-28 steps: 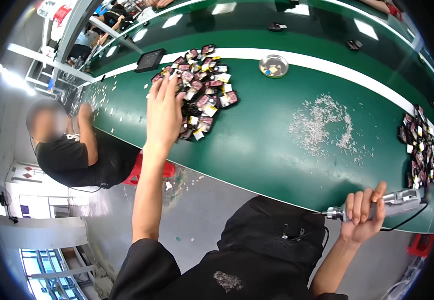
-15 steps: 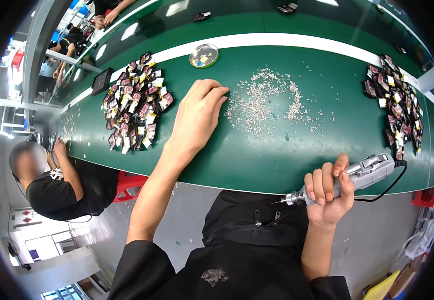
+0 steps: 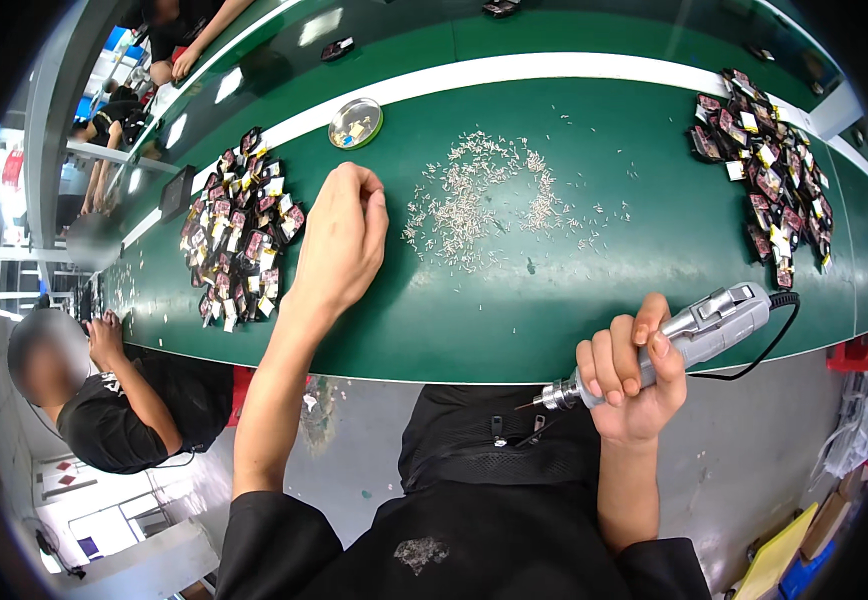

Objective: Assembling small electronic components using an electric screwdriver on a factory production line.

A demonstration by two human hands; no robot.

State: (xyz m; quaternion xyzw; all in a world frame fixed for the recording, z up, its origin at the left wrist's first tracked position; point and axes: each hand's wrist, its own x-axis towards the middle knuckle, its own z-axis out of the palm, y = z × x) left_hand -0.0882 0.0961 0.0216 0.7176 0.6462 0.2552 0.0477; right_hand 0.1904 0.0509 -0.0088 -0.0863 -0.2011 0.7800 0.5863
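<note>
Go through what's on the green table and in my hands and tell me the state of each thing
Left hand: curled, resting on the table, fingers closed.
Right hand: gripping the screwdriver, tip off the table.
Screws: scattered loose.
Dish: open, few bits inside.
Left pile: heaped.
Right pile: heaped.

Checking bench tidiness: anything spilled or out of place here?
Small pale screws lie scattered loose across the green table, not in the round metal dish. The right hand holds the electric screwdriver off the table's edge.
</note>
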